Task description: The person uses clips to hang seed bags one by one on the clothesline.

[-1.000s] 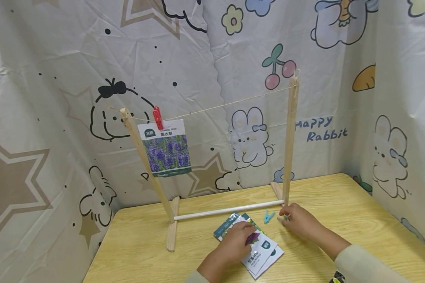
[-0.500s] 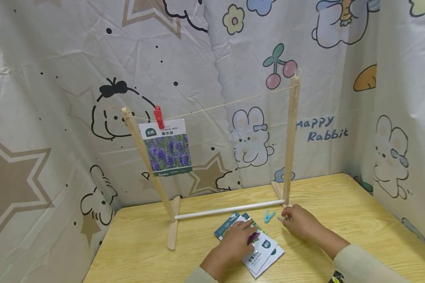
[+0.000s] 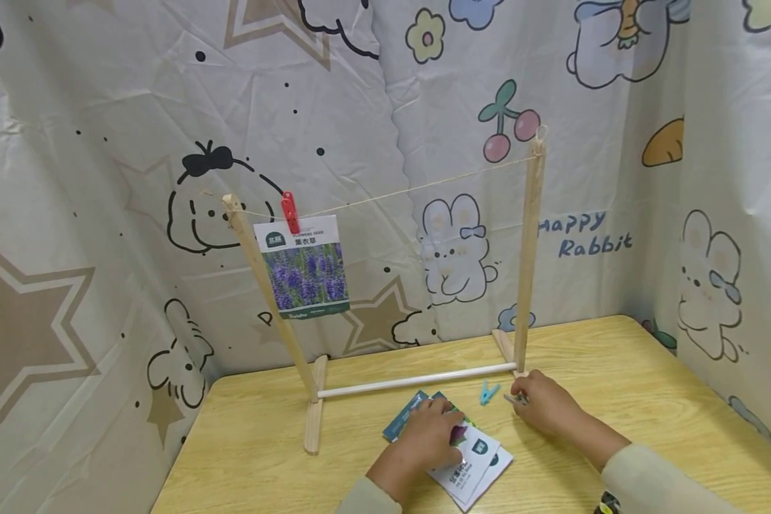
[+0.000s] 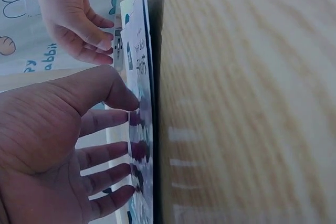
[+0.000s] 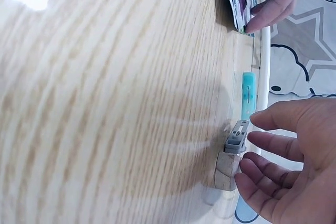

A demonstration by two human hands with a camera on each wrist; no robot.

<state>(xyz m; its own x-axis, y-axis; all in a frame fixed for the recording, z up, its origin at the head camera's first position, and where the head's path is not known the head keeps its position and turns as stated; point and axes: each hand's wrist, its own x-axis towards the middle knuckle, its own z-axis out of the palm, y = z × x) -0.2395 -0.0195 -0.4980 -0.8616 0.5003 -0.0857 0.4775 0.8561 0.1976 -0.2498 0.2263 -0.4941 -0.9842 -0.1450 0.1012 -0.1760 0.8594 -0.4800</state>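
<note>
My left hand [image 3: 429, 432] rests its fingertips on a small pile of seed packets [image 3: 469, 467] on the table; the thumb touches the top packet's face. A dark purple picture shows partly beneath the fingers. Near the rack's right foot, my right hand [image 3: 546, 403] is at a grey clothespin [image 5: 238, 137] lying on the table. Thumb and forefinger tips are close above it, apart from each other, and no firm pinch shows. A light blue clothespin [image 3: 487, 392] lies just left of that hand.
A wooden rack [image 3: 522, 271] with a white crossbar [image 3: 417, 380] stands behind the hands. From its string [image 3: 417, 188], a red clothespin [image 3: 289, 213] holds a lavender seed packet [image 3: 305, 278]. A dark and yellow object [image 3: 608, 503] shows partly by the right sleeve.
Beneath my left hand, the packets have slid slightly left and toward the near edge, and their far ends lie further apart. My right hand stays nearly in place by the grey clothespin.
</note>
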